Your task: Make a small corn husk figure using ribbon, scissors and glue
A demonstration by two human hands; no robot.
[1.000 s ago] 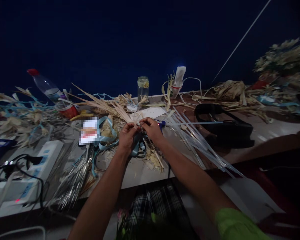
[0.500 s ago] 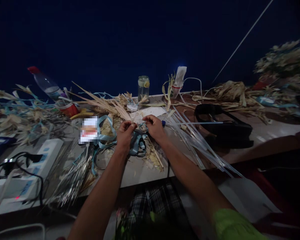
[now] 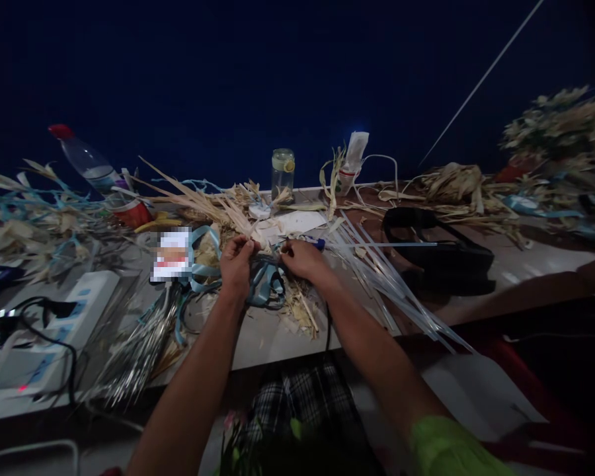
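Blue ribbon [image 3: 264, 288] lies on the table [image 3: 258, 340]. Just beyond the ribbon, the left hand [image 3: 237, 266] pinches 1 pale husk [image 3: 264, 245]; the right hand [image 3: 303, 258] has bent fingers, any hold cannot be told. White paper [image 3: 302, 221] lies beyond the ribbon; 1 jar [image 3: 282, 177] stands farther.

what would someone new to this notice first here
Probably the two bare hands, left hand and right hand, close together mid-picture with a light-blue ribbon between them. Next, the clear sticks fanned across the table to their right. Then the red-capped bottle leaning at the back left, before the dark blue wall.
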